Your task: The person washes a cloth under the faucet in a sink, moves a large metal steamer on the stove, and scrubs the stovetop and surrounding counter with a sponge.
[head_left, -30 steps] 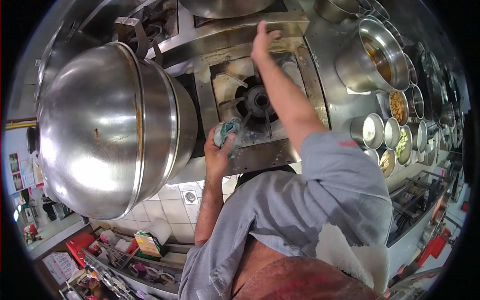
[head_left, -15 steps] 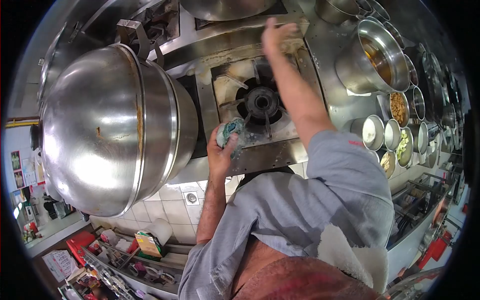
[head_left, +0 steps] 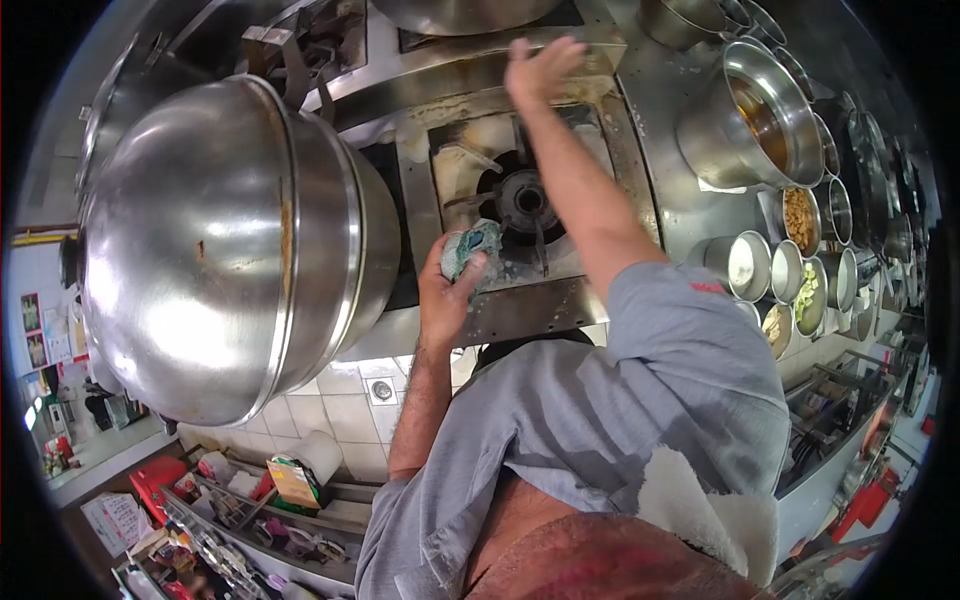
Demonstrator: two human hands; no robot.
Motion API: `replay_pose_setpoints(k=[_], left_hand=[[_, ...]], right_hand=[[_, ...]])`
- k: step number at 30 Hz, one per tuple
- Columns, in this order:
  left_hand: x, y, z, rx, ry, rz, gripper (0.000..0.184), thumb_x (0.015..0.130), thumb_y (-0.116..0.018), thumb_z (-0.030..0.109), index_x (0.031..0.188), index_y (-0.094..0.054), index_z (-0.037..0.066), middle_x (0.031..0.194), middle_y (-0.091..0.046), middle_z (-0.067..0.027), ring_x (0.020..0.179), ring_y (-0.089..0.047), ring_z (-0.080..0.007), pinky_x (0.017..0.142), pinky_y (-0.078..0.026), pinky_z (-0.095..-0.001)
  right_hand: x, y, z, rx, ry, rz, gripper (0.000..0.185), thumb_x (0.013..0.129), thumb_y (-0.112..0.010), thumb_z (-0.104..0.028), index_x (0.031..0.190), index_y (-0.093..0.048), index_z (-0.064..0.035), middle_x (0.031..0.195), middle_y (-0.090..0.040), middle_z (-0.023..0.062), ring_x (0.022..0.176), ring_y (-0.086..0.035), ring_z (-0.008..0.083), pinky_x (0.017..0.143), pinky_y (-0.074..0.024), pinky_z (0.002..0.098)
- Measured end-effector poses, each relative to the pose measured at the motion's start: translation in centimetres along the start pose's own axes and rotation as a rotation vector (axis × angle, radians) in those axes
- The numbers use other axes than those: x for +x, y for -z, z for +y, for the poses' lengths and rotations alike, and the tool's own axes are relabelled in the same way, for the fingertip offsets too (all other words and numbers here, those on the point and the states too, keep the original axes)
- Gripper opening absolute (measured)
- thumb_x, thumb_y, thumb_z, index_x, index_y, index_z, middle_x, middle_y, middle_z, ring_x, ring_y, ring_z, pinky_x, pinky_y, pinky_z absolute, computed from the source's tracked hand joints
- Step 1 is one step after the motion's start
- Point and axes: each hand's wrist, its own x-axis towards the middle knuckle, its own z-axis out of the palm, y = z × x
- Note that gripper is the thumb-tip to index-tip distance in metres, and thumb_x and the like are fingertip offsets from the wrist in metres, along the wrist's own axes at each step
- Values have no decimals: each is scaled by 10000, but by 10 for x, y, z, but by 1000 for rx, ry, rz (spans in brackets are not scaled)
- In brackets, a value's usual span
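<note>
My left hand (head_left: 443, 305) is closed around a foamy green scouring pad (head_left: 473, 250), at the front left of the gas burner (head_left: 528, 200). Suds cling to the pad and drip spots mark the stove's steel front edge. Stretched across the burner, my right hand (head_left: 540, 72) is empty with its fingers apart, over the steel ledge (head_left: 460, 75) at the back of the stove. Whether it touches the ledge I cannot tell. Scorched, wet-looking metal surrounds the burner and its pot supports.
A large domed steel pot (head_left: 210, 250) stands close on the left. To the right are a steel pot of brown liquid (head_left: 765, 120), a container of brown pieces (head_left: 798, 215) and several small food containers. Another big pot (head_left: 465, 12) sits at the back.
My right hand has moved slightly left along the back ledge, its fingers turning to the right. My left hand keeps its hold on the scouring pad, shifting a little. The view has shifted slightly.
</note>
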Motion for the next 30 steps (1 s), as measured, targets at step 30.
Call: replay_pose_setpoints(k=[30], left_hand=[[2,-3,-22,-58,21,85,356,832,-661,151,1134,-528,18,1005,-612,-36,913,-557,-97,814,-450,-253]], right_hand=[[-5,-25,0,-730,1760,-477,600,765,-537,-153,1345,-383,-137,1428,-329,-35,1334,-262,148,1104,-173,495]])
